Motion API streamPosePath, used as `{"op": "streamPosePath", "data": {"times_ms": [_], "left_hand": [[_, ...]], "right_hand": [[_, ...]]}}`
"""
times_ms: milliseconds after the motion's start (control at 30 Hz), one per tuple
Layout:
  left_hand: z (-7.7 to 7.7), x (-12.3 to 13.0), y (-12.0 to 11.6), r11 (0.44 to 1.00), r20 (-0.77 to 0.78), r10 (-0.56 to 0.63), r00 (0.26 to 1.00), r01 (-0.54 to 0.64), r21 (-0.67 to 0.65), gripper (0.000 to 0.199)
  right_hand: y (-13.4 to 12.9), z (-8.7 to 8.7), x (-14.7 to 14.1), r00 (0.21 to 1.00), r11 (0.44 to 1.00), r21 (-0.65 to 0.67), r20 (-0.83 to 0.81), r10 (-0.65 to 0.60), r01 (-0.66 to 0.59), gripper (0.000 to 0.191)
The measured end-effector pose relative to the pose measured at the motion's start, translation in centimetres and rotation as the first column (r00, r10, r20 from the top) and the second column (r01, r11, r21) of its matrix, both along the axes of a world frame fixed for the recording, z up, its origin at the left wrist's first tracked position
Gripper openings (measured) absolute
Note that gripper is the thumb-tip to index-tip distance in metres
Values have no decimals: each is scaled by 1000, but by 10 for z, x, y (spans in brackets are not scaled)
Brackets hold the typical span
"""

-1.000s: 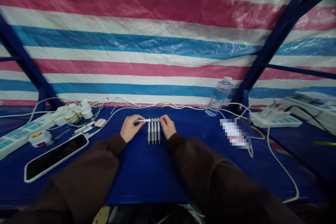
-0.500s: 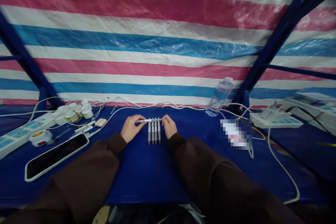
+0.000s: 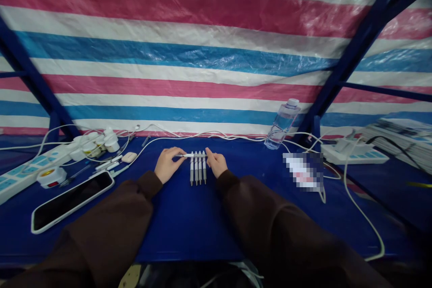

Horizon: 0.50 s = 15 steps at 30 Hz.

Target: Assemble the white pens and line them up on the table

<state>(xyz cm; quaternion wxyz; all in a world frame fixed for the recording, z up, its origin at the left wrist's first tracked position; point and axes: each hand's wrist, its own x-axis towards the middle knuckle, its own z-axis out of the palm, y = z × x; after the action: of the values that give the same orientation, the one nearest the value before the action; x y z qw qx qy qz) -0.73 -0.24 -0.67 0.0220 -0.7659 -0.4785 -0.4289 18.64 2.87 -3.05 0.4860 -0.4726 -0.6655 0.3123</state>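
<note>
Both hands work close together near the middle of the table point(image 3: 189, 229), at the two ends of a crosswise pen point(image 3: 189, 155). Thumb and fingers of the left hand point(image 3: 168, 163) are pinched narrow on its left end; the right hand point(image 3: 217, 164) has its fingers drawn in at the right end, though whether they grip it or only touch it I cannot tell. Four pens point(image 3: 200, 172) lie side by side under that pen, grey ends toward the near edge, and the crosswise pen passes over their far ends. Each pen should be light and stiff, hardly fragile, but its smooth round barrel would probably roll or slip under a sideways nudge. Fingertip holds at the two ends look best for the crosswise pen, keeping it level without pushing the row apart; any of the four is likely easiest to take by its grey near end. Farther left lie a pale small case point(image 3: 129, 158), a phone point(image 3: 72, 201) and a white power strip point(image 3: 38, 160). To the far right stands a clear bottle point(image 3: 282, 126), and white cables point(image 3: 216, 134) run along the far edge.
</note>
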Motion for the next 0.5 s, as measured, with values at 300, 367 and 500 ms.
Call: {"op": "streamPosePath", "data": {"times_ms": [300,367,500], "left_hand": [[0,0,-2,994,-22,34,999,-32,102,6],[1,1,-2,996,-14,20,1000,-19,90,4],[2,2,-3,998,-4,26,1000,-26,61,5]], "right_hand": [[-2,0,0,1000,1000,-20,-17,6,-7,61],[-3,1,1,1000,1000,8,-23,-20,20,56],[-6,3,2,998,993,107,37,-46,42,42]]}}
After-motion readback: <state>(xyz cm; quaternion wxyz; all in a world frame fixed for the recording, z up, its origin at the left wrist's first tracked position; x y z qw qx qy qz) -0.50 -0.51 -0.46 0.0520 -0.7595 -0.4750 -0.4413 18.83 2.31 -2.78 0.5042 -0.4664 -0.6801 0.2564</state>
